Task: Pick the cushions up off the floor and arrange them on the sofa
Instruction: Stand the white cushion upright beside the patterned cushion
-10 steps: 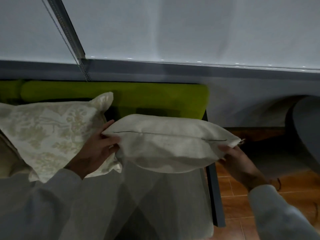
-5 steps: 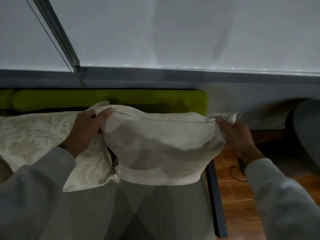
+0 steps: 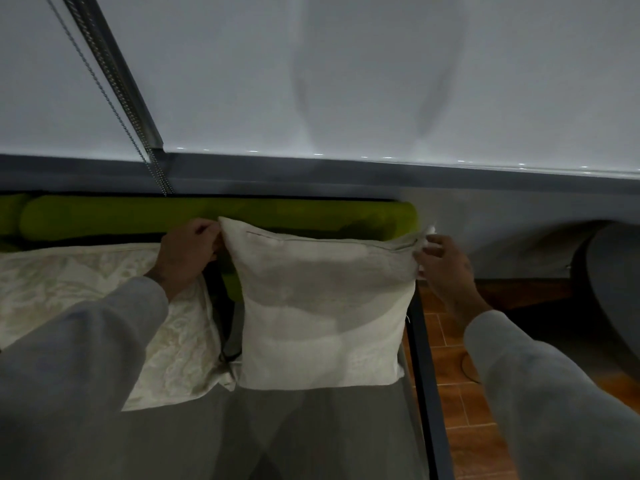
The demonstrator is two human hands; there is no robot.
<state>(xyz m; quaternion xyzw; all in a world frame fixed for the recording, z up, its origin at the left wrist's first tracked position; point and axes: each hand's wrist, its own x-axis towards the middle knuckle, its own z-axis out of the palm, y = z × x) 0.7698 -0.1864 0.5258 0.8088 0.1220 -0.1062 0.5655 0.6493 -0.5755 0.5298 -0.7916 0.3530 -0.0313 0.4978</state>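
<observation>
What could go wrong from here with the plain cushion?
1. The plain cushion sits at the sofa seat's right end, beside the dark frame edge; released, it may tip onto the floor.
2. Both the left hand and right hand pinch only top corners, so it could slump forward.

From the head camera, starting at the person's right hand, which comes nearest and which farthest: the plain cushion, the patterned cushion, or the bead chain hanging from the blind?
From the right hand:
1. Plain cushion: its top right corner is at the fingertips.
2. Patterned cushion: lying to the left, beyond the plain one.
3. Bead chain: hanging at upper left, behind the sofa.
</observation>
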